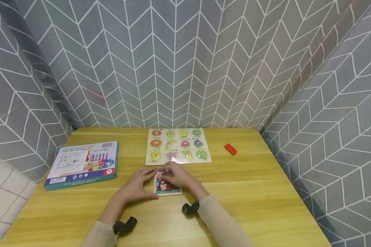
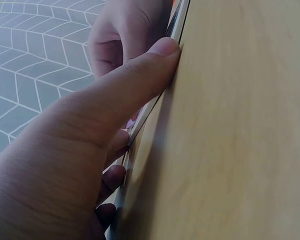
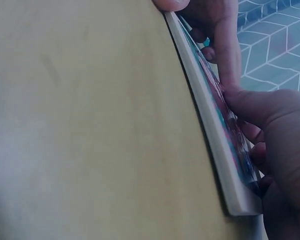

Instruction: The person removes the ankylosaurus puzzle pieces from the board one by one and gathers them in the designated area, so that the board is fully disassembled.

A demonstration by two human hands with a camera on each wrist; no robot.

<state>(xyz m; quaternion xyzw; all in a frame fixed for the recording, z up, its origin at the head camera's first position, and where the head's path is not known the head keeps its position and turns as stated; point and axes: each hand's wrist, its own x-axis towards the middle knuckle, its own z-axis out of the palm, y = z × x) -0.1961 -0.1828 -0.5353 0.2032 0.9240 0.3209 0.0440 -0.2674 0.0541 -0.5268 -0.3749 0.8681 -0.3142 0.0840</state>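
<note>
A small picture puzzle point(image 1: 168, 188) in a pale wooden tray lies flat on the table, showing a brown animal on a pink and teal ground. My left hand point(image 1: 136, 187) holds the tray at its left side, thumb at the near corner and forefinger at the far one. In the left wrist view, that thumb point(image 2: 165, 47) presses on the tray's edge. Over the upper part of the picture, my right hand point(image 1: 179, 174) has its thumb and curled fingers around a pinkish puzzle piece point(image 2: 131, 121), mostly hidden. The right thumb point(image 3: 245, 102) touches the picture's surface.
Just behind the hands lies a fruit puzzle board point(image 1: 178, 145) with several coloured shapes. A flat beaded-toy box point(image 1: 83, 164) is at the left. To the right sits a red block point(image 1: 230, 149). Patterned curtains point(image 1: 179, 68) close off the table's back and right.
</note>
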